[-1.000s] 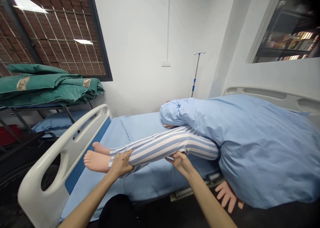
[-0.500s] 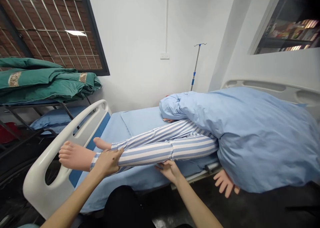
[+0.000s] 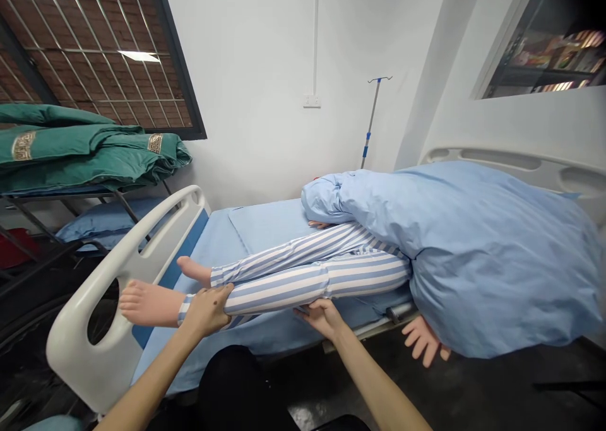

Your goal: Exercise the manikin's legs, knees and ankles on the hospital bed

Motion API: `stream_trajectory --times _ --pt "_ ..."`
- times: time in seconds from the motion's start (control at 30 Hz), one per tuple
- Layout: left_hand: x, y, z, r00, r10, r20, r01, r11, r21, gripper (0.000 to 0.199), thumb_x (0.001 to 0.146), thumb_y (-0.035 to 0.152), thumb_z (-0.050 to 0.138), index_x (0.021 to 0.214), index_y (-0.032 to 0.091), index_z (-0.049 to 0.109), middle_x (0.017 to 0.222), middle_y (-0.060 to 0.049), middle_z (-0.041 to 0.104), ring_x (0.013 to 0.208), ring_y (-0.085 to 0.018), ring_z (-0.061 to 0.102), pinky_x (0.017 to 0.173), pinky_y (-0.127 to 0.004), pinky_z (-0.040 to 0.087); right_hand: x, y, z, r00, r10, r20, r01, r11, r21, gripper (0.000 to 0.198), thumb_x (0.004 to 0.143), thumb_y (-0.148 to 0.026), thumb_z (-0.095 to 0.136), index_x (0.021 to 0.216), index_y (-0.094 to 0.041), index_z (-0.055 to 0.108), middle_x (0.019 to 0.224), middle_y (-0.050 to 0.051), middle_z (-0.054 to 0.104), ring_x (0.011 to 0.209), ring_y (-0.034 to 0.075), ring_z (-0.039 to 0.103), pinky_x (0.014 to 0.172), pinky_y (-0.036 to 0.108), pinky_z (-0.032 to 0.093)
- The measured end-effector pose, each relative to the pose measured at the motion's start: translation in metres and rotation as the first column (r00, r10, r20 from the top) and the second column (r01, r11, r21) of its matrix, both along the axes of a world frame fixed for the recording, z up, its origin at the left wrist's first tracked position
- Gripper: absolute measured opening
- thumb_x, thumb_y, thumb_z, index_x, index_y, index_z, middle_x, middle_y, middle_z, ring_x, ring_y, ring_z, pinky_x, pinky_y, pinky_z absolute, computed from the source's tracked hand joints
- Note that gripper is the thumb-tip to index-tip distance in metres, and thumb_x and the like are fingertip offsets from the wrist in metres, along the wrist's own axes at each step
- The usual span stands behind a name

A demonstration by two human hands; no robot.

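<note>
Beside a white wall (image 3: 250,103): one bed (image 3: 269,219), blue-sheeted. Upon it, one blue quilt (image 3: 497,242), over a manikin's upper body. Projecting from beneath, near leg (image 3: 279,289), striped trousers, foot toward footboard (image 3: 71,336). Left hand (image 3: 208,310): closed round lower shin. Right hand (image 3: 322,317): half-curled, touching underside by knee; fingers partly hidden, grip cannot be told.

Blue-sheeted bed (image 3: 265,221) with a striped-trousered manikin (image 3: 279,289), partly under a blue quilt (image 3: 492,242)
</note>
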State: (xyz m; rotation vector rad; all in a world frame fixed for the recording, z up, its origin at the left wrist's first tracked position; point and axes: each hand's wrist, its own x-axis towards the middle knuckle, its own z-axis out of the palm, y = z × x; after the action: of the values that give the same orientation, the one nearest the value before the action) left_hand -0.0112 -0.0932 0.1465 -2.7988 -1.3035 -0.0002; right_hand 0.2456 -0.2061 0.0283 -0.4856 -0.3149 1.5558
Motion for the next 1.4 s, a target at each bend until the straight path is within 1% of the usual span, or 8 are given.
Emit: stream_trajectory --times 0.17,0.27,0.43,0.73,0.83,1.07,1.27,1.4 --pt "0.014 0.002 -0.011 0.993 0.043 0.106 -0.046 0.999 0.028 0.041 0.061 0.024 0.045 0.102 0.024 0.050 0.098 -0.004 0.061 0.088 -0.026 0.054 0.069 -0.032 0.036 0.017 -0.009 0.039 0.998 -0.008 0.064 0.003 0.997 0.074 0.018 0.058 -0.005 0.049 0.066 -0.017 0.060 0.082 0.000 0.062 0.087 0.017 0.054 0.090 0.042 0.036" --pt "0.031 0.002 -0.027 0.982 0.087 0.170 -0.082 0.996 -0.034 0.045 0.058 0.026 0.048 0.103 0.025 0.048 0.095 -0.003 0.061 0.085 -0.026 0.055 0.064 -0.030 0.036 0.033 -0.014 0.062 0.990 -0.037 0.139 0.020 0.992 0.127 0.014 0.059 -0.005 0.049 0.057 -0.016 0.057 0.082 0.000 0.062 0.091 0.018 0.052 0.089 0.042 0.036" --pt "0.065 0.001 -0.055 0.954 0.153 0.260 -0.106 0.977 -0.185 0.046 0.056 0.028 0.052 0.102 0.026 0.048 0.086 0.000 0.061 0.079 -0.022 0.056 0.060 -0.026 0.035 0.058 -0.018 0.094 0.945 -0.074 0.317 0.034 0.991 0.130 0.024 0.057 -0.004 0.049 0.073 -0.018 0.059 0.079 -0.002 0.061 0.087 0.016 0.052 0.085 0.040 0.038" --pt "0.158 -0.020 -0.077 0.871 0.203 0.448 -0.074 0.955 -0.288 0.042 0.057 0.034 0.058 0.096 0.026 0.048 0.076 0.003 0.058 0.072 -0.019 0.054 0.056 -0.024 0.033 0.109 -0.023 0.136 0.829 -0.263 0.493 0.180 0.961 0.210 0.020 0.062 -0.008 0.052 0.077 -0.019 0.058 0.081 -0.002 0.061 0.087 0.017 0.052 0.078 0.035 0.040" --pt "0.176 -0.026 -0.077 0.858 0.215 0.467 -0.075 0.951 -0.301 0.040 0.057 0.033 0.058 0.094 0.025 0.048 0.075 0.003 0.058 0.070 -0.018 0.054 0.055 -0.024 0.032 0.119 -0.027 0.143 0.808 -0.288 0.515 0.200 0.955 0.220 0.017 0.062 -0.008 0.053 0.074 -0.019 0.058 0.082 -0.002 0.060 0.086 0.016 0.052 0.077 0.034 0.039" --pt "0.154 -0.021 -0.060 0.908 0.139 0.394 -0.040 0.968 -0.248 0.042 0.056 0.032 0.057 0.096 0.026 0.048 0.077 0.002 0.059 0.075 -0.020 0.055 0.055 -0.024 0.032 0.112 -0.028 0.135 0.839 -0.289 0.461 0.223 0.955 0.193 0.013 0.062 -0.008 0.054 0.069 -0.019 0.058 0.073 -0.003 0.059 0.081 0.015 0.052 0.079 0.035 0.039" --pt "0.108 -0.003 -0.036 0.952 0.091 0.292 -0.051 0.989 -0.141 0.056 0.055 0.030 0.055 0.110 0.025 0.045 0.090 -0.001 0.062 0.084 -0.024 0.056 0.063 -0.027 0.036 0.085 -0.018 0.116 0.905 -0.230 0.357 0.195 0.972 0.134 0.008 0.060 -0.009 0.055 0.062 -0.016 0.058 0.074 -0.001 0.060 0.080 0.015 0.051 0.080 0.035 0.039" --pt "0.073 0.005 -0.017 0.980 0.063 0.189 -0.059 0.998 -0.027 0.053 0.057 0.029 0.051 0.109 0.023 0.046 0.094 -0.003 0.062 0.085 -0.025 0.056 0.066 -0.029 0.037 0.060 -0.007 0.098 0.946 -0.206 0.250 0.186 0.977 0.101 0.008 0.057 -0.009 0.053 0.059 -0.016 0.057 0.069 -0.001 0.059 0.074 0.014 0.051 0.080 0.036 0.040"
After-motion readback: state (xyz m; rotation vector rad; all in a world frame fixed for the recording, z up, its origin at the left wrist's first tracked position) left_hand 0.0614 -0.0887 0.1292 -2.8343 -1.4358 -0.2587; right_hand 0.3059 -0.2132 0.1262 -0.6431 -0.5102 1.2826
